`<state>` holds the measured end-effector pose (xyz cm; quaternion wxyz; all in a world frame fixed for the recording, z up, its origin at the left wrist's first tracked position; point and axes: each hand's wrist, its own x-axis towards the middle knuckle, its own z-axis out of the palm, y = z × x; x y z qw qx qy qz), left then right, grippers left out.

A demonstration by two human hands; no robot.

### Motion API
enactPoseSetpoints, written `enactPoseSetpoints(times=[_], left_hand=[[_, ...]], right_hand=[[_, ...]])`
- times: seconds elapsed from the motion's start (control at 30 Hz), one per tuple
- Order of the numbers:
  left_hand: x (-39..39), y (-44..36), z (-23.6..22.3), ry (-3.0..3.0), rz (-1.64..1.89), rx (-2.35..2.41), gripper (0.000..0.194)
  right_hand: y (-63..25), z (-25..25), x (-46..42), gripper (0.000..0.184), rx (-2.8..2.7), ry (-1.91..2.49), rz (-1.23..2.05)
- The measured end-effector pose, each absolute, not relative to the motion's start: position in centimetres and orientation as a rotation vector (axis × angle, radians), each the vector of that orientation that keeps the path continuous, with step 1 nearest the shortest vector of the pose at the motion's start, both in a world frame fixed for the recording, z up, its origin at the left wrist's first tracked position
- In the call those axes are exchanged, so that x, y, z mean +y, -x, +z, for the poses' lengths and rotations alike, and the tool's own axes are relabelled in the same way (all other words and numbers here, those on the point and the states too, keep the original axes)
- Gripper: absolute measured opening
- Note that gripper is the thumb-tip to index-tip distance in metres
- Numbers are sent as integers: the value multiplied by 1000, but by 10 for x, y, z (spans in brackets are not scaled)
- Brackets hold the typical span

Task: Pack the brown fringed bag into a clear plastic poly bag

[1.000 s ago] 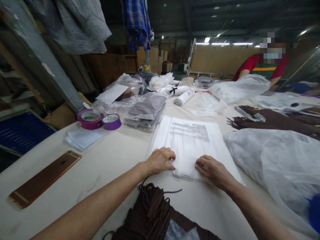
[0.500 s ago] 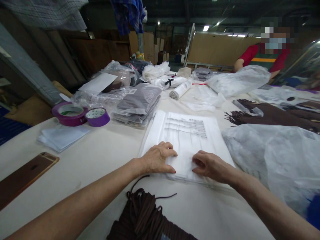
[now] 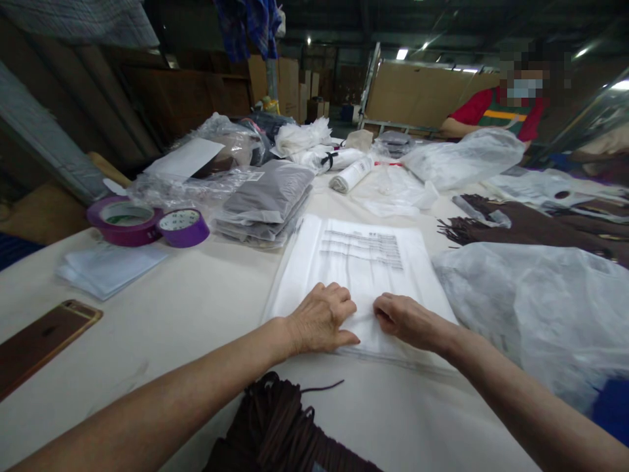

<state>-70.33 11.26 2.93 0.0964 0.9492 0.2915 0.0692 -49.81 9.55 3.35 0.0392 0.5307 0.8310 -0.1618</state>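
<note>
A flat stack of white plastic bags (image 3: 363,262) with printed lines lies on the pale table (image 3: 206,301) in front of me. My left hand (image 3: 322,321) rests on its near edge with bent fingers pressing down on the top bag. My right hand (image 3: 405,321) is close beside it, fingers curled in a pinch on the same bag edge. A bundle of dark brown fringed cloth (image 3: 275,426) lies just below my wrists.
Two purple tape rolls (image 3: 125,219) and a gold phone (image 3: 44,337) sit at the left, near folded white sheets (image 3: 108,269). Grey packed garments (image 3: 268,203) are stacked behind. Crumpled clear plastic (image 3: 535,308) and a brown scarf (image 3: 531,226) fill the right. A co-worker (image 3: 496,111) stands across the table.
My two hands have drawn closer together on the near edge of the bag stack. The camera has shifted slightly right, and the phone now sits farther left.
</note>
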Motion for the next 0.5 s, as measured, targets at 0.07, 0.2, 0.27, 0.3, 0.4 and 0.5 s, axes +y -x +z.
enactPoseSetpoints(times=[0.07, 0.2, 0.27, 0.3, 0.4, 0.5], left_hand=[[112, 699, 28, -2850, 217, 836, 40], [111, 695, 24, -2880, 248, 832, 40], [111, 693, 23, -2880, 267, 845, 40], [110, 692, 23, -2882, 279, 846, 40], [109, 689, 24, -2910, 300, 810, 39], [106, 684, 24, -2966, 282, 724, 32]], right_hand=[[498, 36, 97, 16, 2534, -1635, -543], [498, 41, 101, 17, 2509, -1644, -672], [498, 43, 102, 17, 2493, -1655, -735], [498, 43, 103, 17, 2486, -1663, -763], [496, 44, 105, 15, 2466, -1691, -836], [493, 42, 107, 12, 2447, -1722, -916]])
